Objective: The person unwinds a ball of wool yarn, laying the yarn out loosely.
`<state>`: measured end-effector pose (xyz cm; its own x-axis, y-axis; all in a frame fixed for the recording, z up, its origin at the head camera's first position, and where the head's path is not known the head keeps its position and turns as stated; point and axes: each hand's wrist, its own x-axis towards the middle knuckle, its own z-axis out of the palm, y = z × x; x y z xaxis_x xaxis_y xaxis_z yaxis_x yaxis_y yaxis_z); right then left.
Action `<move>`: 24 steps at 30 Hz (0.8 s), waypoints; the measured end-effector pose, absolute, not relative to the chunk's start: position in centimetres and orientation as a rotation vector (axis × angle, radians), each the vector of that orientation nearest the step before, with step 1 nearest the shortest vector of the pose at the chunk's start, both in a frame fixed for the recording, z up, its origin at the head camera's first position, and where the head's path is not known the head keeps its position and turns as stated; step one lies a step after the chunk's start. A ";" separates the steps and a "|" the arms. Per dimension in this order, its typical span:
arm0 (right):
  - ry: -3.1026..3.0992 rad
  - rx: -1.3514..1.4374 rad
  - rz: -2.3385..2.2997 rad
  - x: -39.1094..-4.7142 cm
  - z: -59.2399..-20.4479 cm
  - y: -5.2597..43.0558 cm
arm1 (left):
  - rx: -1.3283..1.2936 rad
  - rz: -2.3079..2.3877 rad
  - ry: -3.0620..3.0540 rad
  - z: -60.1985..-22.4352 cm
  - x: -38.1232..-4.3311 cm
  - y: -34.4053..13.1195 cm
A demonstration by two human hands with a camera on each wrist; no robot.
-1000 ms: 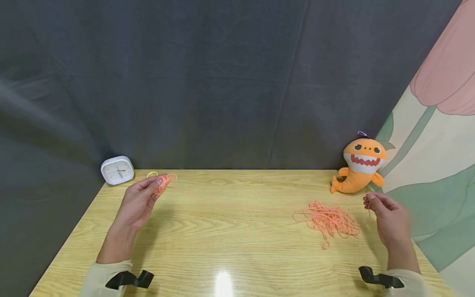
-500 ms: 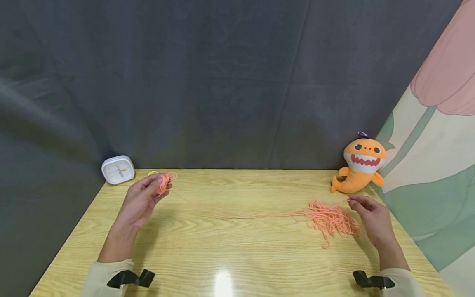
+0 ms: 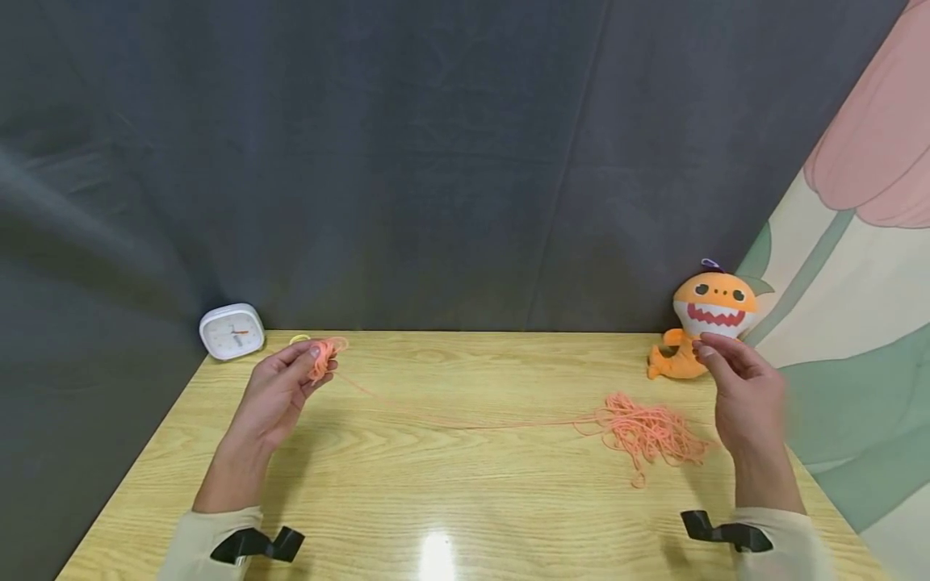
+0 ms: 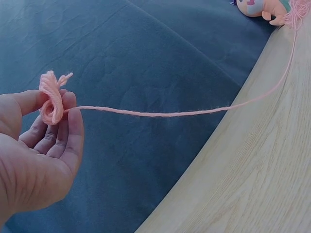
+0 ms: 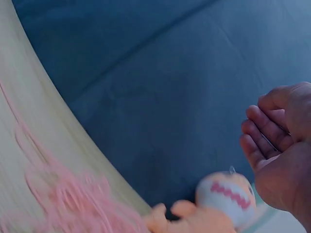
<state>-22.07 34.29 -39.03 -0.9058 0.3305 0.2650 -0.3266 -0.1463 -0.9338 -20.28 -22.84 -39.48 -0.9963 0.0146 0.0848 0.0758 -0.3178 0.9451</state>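
A small wound bundle of coral yarn [image 4: 51, 98] is pinched between the thumb and fingers of my left hand [image 3: 272, 399], held above the table's left part. One strand [image 4: 160, 114] runs from it across the table to a loose, tangled yarn pile [image 3: 647, 432] on the right. My right hand [image 3: 751, 395] is raised beyond that pile, in front of the orange shark toy [image 3: 715, 303]. Its thumb and forefinger meet and appear to pinch a thin yarn end. A faint strand leads from the pile toward this hand; the part at the fingertips is barely visible.
At the back left corner of the wooden table [image 3: 465, 492] stands a white clock [image 3: 232, 332]. A yellow loop [image 3: 299, 338] lies behind the left hand. A dark curtain [image 3: 436, 161] hangs along the back edge, and a flowered cloth [image 3: 857, 323] hangs at the right.
My right hand moved left from the far right, then rose in front of the toy. A strand now shows stretched between the left hand's bundle and the pile. The left hand barely moved.
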 end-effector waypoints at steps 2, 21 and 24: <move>-1.761 0.052 2.078 -22.2 -38.9 33.0 | -0.120 -2.517 -1.823 -39.4 -20.3 -22.8; -2.028 0.392 1.990 -25.6 -40.3 18.2 | -0.100 -2.492 -1.845 -39.6 -20.3 -22.6; -2.046 0.420 2.005 -25.7 -40.7 16.2 | -0.107 -2.491 -1.840 -39.6 -20.3 -22.5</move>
<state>-25.72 16.21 -40.65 -0.9283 -0.0329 0.3703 -0.3709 0.0139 -0.9286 -20.32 -22.52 -39.60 -0.9967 0.0066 0.0808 0.0753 -0.2942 0.9528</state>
